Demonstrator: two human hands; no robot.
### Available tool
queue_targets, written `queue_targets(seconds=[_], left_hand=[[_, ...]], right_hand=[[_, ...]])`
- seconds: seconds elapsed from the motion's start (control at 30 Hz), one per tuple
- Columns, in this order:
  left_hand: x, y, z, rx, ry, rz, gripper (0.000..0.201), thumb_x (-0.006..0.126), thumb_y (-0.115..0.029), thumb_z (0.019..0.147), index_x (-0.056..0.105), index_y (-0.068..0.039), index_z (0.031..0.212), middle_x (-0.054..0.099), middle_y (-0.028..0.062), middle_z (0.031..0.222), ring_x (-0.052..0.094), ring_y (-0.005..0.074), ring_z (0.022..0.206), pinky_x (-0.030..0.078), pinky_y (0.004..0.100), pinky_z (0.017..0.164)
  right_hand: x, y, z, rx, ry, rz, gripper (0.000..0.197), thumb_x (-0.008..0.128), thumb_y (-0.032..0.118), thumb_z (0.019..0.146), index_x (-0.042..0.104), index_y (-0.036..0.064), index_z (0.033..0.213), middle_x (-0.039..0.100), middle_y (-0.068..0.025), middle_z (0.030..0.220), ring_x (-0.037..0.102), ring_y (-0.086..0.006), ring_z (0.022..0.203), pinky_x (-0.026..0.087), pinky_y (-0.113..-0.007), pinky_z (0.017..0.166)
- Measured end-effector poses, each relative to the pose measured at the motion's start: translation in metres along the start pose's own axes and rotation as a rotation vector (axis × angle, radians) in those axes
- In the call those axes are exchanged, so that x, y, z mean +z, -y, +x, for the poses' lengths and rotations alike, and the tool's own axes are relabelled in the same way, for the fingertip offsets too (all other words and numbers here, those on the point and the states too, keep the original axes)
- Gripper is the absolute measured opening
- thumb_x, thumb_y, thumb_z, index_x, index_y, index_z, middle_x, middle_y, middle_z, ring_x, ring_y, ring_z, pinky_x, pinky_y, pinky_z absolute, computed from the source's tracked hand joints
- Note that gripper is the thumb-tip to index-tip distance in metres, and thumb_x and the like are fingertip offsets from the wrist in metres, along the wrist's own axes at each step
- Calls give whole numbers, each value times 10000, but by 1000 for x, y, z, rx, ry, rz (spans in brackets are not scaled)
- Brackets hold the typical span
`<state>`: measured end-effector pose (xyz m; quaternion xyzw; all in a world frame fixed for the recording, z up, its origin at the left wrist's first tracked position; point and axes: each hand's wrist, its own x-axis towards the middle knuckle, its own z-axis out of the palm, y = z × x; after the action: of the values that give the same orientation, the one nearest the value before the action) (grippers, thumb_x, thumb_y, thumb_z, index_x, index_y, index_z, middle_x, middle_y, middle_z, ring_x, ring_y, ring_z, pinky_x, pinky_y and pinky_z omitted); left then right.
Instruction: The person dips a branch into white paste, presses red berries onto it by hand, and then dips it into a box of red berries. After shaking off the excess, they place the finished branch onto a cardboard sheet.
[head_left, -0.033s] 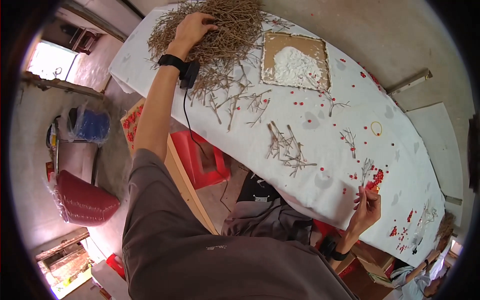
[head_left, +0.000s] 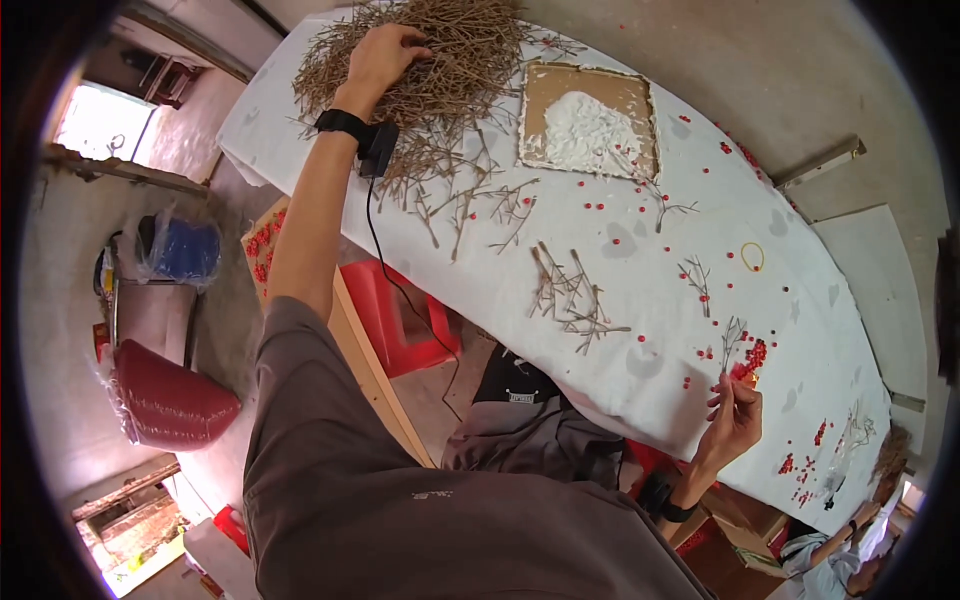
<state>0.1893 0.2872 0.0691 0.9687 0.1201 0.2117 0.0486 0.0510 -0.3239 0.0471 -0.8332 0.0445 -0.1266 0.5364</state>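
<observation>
My left hand [head_left: 383, 58] is over a big heap of thin brown twigs [head_left: 465, 55] at the far left of the table. Its thumb and forefinger are bent and a little apart, with no twig visible between them. At the near right, my right hand [head_left: 735, 420] pinches a small branched twig [head_left: 732, 345] upright by its lower end. A cluster of red berries [head_left: 755, 355] lies right beside those fingertips. Just beyond it lies another forked twig [head_left: 697, 285] with a few berries near it.
A cardboard tray [head_left: 540, 90] holding white paste stands at the far side. Loose twigs [head_left: 575, 300] and scattered red berries dot the white tablecloth [head_left: 480, 285], with a yellow rubber band [head_left: 752, 257]. A red stool [head_left: 390, 320] is below the table edge. Another person [head_left: 840, 555] sits at lower right.
</observation>
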Motion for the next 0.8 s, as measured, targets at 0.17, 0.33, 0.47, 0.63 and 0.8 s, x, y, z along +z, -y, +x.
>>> queue_targets(seconds=[0.17, 0.33, 0.47, 0.63, 0.8], left_hand=[[-18, -29, -2, -44, 19, 75, 227, 720, -315, 831, 764, -124, 945, 711, 94, 923, 672, 230, 827, 516, 350, 745], [-57, -32, -22, -110, -147, -200, 223, 721, -295, 845, 760, -100, 947, 720, 65, 940, 665, 172, 810, 508, 323, 713], [-101, -76, -60, -270, -392, -760, 265, 689, -202, 878, 701, 17, 1028, 715, 88, 956, 674, 151, 817, 522, 257, 697], [-124, -196, -140, -424, -280, -1555, 219, 614, -69, 910, 639, 80, 1068, 681, 179, 1053, 677, 193, 907, 559, 258, 830], [-108, -275, -190, -390, 38, -2083, 133, 589, 11, 896, 629, 61, 1014, 659, 205, 1083, 673, 245, 966, 566, 267, 842]], right_hand=[[-12, -6, 15, 57, -41, 55, 97, 666, 51, 894, 624, -5, 827, 661, -73, 734, 584, -93, 554, 361, -183, 438], [-18, -2, 24, 34, -84, 104, 130, 638, 97, 924, 641, -21, 870, 691, -104, 780, 622, -110, 579, 375, -190, 434], [-20, 8, 25, 88, -86, 209, 113, 639, 75, 917, 635, -29, 874, 696, -126, 794, 633, -132, 578, 397, -195, 435], [-21, 19, 20, 109, 23, 344, 164, 606, 116, 946, 657, -34, 904, 699, -134, 837, 639, -140, 588, 426, -200, 440], [-33, 15, 12, -50, 52, 153, 193, 562, 120, 971, 656, -47, 961, 700, -135, 842, 647, -152, 590, 440, -200, 444]])
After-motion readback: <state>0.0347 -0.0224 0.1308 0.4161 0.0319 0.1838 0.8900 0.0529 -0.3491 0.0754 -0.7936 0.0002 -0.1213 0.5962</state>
